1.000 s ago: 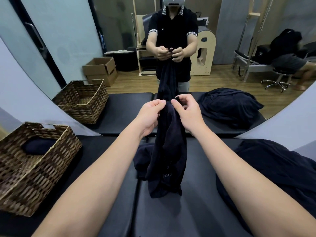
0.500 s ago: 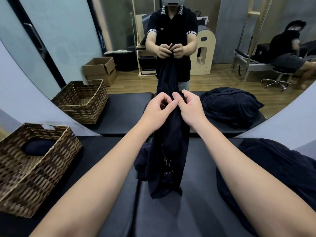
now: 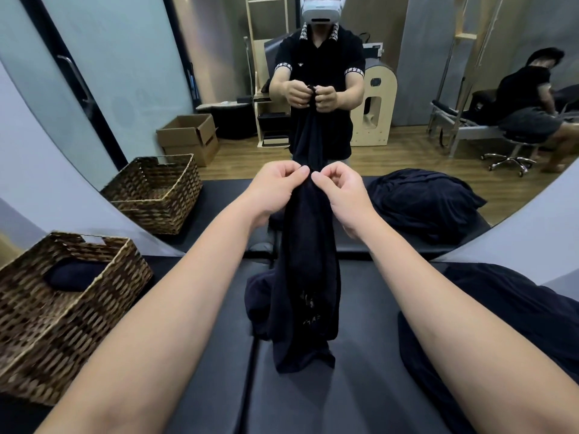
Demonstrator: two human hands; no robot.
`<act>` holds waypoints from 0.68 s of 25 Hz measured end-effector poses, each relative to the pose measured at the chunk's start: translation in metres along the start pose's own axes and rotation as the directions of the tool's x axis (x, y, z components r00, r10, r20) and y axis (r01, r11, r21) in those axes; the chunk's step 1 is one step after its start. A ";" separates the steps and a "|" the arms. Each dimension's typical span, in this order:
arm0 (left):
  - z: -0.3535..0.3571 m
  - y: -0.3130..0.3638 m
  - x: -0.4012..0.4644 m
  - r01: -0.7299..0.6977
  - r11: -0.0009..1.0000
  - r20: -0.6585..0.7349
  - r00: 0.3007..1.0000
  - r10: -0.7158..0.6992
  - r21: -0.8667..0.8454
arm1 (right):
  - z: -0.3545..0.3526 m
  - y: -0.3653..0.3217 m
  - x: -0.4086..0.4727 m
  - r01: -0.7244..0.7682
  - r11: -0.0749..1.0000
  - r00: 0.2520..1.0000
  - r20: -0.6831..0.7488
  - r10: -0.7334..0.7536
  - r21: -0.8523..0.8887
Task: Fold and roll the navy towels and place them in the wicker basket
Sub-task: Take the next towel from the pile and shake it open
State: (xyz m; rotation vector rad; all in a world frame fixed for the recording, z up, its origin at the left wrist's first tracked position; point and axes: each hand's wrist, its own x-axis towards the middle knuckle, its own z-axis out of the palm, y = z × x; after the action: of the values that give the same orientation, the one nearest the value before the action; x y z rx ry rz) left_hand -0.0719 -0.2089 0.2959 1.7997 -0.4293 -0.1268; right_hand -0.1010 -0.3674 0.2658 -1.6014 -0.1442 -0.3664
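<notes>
Pinching hanging navy towel [image 3: 305, 277], left hand [image 3: 275, 186], right hand [image 3: 340, 191], wicker basket [image 3: 40, 327] holding rolled towel [image 3: 73, 275]

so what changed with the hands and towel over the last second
Both hands, left hand and right hand, rose a little and drew together while pinching the top edge of the navy towel. Its lower end still rests on the table; wicker basket unmoved.

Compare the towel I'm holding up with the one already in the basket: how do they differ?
The held towel hangs long and unfolded from the left hand and right hand; the basket towel lies compact in the wicker basket. The held one is pinched; the other is untouched. Both are navy.
</notes>
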 end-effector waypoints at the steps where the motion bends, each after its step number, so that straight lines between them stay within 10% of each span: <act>1: -0.003 0.003 0.003 -0.024 0.999 -0.022 0.999 0.024 0.032 | -0.001 -0.001 0.001 -0.022 1.000 1.000 0.013 0.022 -0.011; 7: -0.021 0.028 0.017 -0.104 0.990 -0.175 0.977 0.119 0.092 | 0.006 0.002 -0.005 0.050 0.973 0.993 0.113 -0.025 -0.227; 17: -0.109 0.096 0.032 -0.077 0.990 -0.545 0.838 -0.001 -0.120 | 0.007 0.029 -0.021 -0.213 0.936 0.878 0.365 0.309 -0.281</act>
State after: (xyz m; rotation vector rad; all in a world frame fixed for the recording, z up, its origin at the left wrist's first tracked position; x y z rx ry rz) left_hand -0.0299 -0.1414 0.4219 1.6000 -0.0416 0.3750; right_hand -0.1112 -0.3597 0.2316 -1.8889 -0.2011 0.1746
